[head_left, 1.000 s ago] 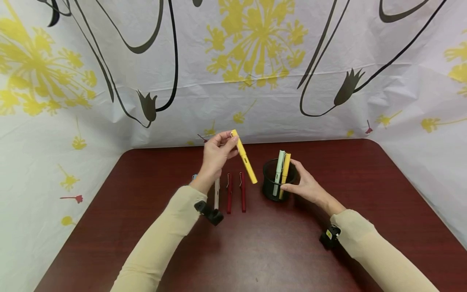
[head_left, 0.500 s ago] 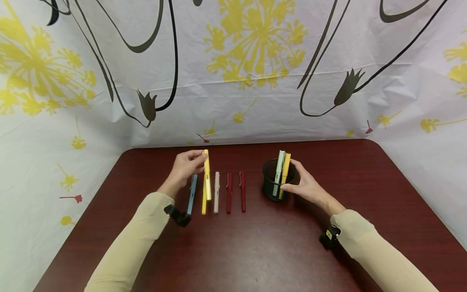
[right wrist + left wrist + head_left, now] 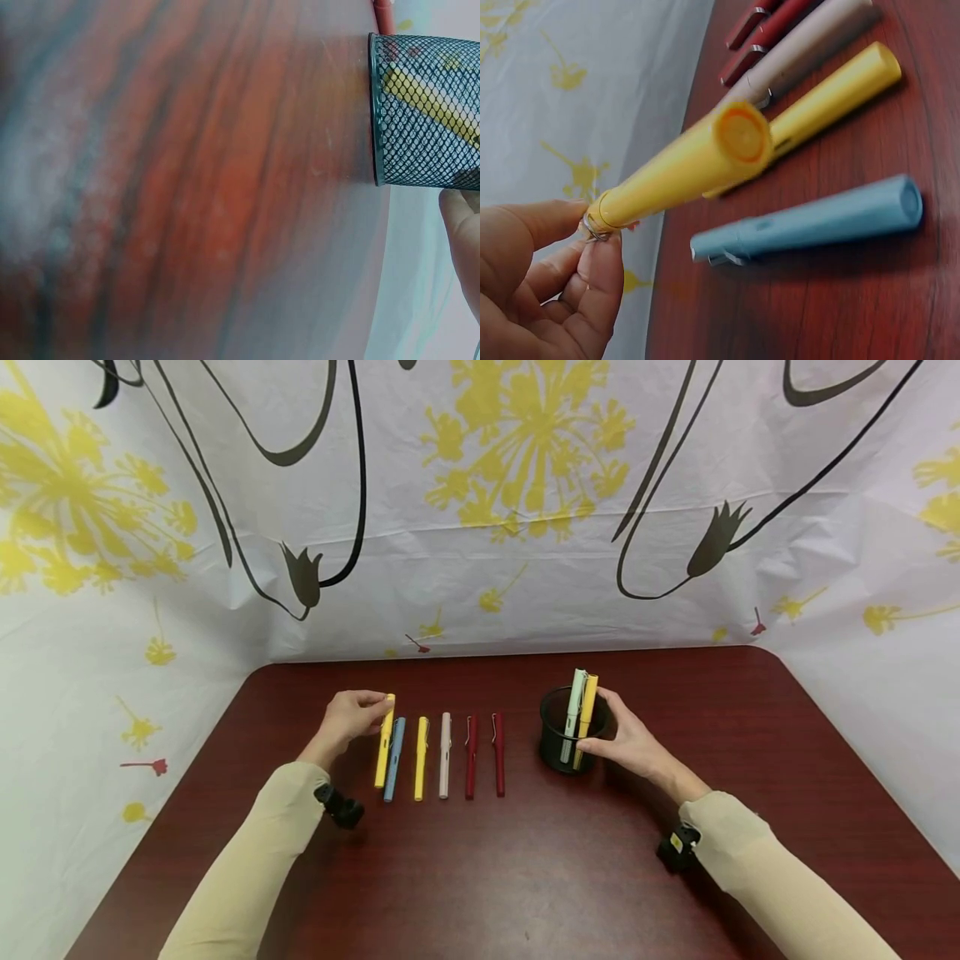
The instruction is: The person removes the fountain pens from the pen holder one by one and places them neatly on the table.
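Observation:
My left hand [image 3: 352,718] pinches a yellow pen [image 3: 676,174] by its clip end between thumb and fingers. In the left wrist view the pen's other end points toward the camera, above the table. Just to its right lies a blue pen [image 3: 394,762], followed by another yellow pen [image 3: 421,760], a pale pink pen [image 3: 446,757] and two dark red pens [image 3: 471,758], all roughly parallel. My right hand [image 3: 628,739] grips the side of a black mesh pen cup [image 3: 553,745]. A mint green pen [image 3: 573,706] and a yellow pen [image 3: 589,700] stand leaning inside the cup.
The dark reddish wooden table [image 3: 510,877] reaches back to a white cloth [image 3: 555,602] with yellow flower prints, which hangs behind it and along both sides. The row of pens lies left of the cup.
My left hand has carried the yellow pen leftward and down, from near the red pens past the row to the left of the blue pen. The right hand and cup have stayed put.

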{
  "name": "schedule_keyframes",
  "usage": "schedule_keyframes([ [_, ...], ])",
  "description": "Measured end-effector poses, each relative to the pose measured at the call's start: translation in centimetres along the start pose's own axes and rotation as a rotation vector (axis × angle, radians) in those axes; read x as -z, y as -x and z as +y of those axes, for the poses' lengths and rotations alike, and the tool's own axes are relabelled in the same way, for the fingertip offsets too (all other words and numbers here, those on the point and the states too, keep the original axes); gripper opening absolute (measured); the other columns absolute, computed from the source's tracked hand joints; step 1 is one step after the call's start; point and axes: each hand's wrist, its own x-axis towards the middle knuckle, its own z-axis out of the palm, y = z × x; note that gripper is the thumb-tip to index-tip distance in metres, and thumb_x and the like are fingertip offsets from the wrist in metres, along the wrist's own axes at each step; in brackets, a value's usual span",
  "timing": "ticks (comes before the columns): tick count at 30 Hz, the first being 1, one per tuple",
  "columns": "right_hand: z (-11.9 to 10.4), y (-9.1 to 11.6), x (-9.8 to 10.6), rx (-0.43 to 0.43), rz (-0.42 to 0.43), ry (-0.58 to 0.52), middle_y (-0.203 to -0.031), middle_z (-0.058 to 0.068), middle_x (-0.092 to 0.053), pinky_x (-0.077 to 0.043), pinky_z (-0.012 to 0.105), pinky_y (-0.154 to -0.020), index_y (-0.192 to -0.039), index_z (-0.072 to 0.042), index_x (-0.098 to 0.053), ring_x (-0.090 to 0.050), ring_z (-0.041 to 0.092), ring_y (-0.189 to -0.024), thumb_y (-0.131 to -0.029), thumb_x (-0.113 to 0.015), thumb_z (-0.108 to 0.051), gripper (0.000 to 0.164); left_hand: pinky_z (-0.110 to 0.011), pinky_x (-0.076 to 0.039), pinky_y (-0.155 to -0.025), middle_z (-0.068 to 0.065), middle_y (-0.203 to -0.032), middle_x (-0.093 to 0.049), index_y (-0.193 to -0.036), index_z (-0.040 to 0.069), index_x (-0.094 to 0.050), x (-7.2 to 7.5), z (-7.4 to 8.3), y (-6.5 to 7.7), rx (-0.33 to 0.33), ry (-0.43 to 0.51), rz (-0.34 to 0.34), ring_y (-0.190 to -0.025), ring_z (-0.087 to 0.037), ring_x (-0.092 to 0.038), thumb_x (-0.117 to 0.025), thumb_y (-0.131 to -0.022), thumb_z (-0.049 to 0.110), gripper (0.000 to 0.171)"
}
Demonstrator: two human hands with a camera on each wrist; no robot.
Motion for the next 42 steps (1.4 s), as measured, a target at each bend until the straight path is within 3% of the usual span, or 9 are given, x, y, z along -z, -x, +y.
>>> schedule_keyframes([
  [9,0.0,0.0,0.0,0.007,0.000,-0.009,-0.153,0.022,-0.017,-0.022,0.064,-0.105,-0.149,-0.005,-0.015,-0.015,0.041,-0.140,-0.079,-0.076,-0.024,0.095,-0.033,-0.056,-0.076,-0.021,-0.115,-0.062,-0.122,-0.002,-0.060,0.7,-1.7,-0.2,-0.008,-0.118,0.028,-0.093,-0.025,-0.066,-0.060,-0.093,0.025,0.039],
  [18,0.1,0.0,0.0,0.011,0.002,-0.008,-0.152,0.022,-0.019,-0.022,0.063,-0.105,-0.148,-0.005,-0.016,-0.016,0.041,-0.140,-0.078,-0.077,-0.024,0.095,-0.030,-0.057,-0.066,-0.020,-0.102,-0.068,-0.114,-0.003,-0.065,0.1,-2.9,-0.3,-0.038,-0.236,0.060,-0.072,-0.014,-0.066,-0.063,-0.091,0.020,0.033],
  [24,0.0,0.0,0.0,0.010,0.005,-0.007,-0.152,0.023,-0.018,-0.022,0.063,-0.105,-0.148,-0.004,-0.016,-0.016,0.041,-0.140,-0.078,-0.077,-0.024,0.095,-0.027,-0.053,-0.058,-0.017,-0.093,-0.069,-0.109,-0.003,-0.067,-0.2,-3.1,-0.5,-0.059,-0.317,0.094,-0.064,-0.013,-0.062,-0.064,-0.090,0.020,0.030],
  [31,0.0,0.0,0.1,0.009,0.005,-0.003,-0.152,0.023,-0.018,-0.022,0.063,-0.105,-0.148,-0.004,-0.016,-0.016,0.041,-0.140,-0.078,-0.077,-0.024,0.095,-0.030,-0.050,-0.062,-0.015,-0.096,-0.070,-0.107,-0.001,-0.069,-0.5,-3.3,-0.7,-0.109,-0.460,0.148,-0.072,-0.020,-0.062,-0.066,-0.088,0.022,0.031],
  [42,0.0,0.0,0.1,0.015,-0.001,-0.010,-0.152,0.022,-0.017,-0.022,0.064,-0.104,-0.148,-0.004,-0.016,-0.016,0.041,-0.140,-0.078,-0.077,-0.025,0.095,-0.033,-0.051,-0.063,-0.015,-0.097,-0.069,-0.112,-0.001,-0.067,-1.0,-3.4,-1.0,-0.089,-0.511,0.160,-0.075,-0.022,-0.063,-0.065,-0.088,0.022,0.032],
])
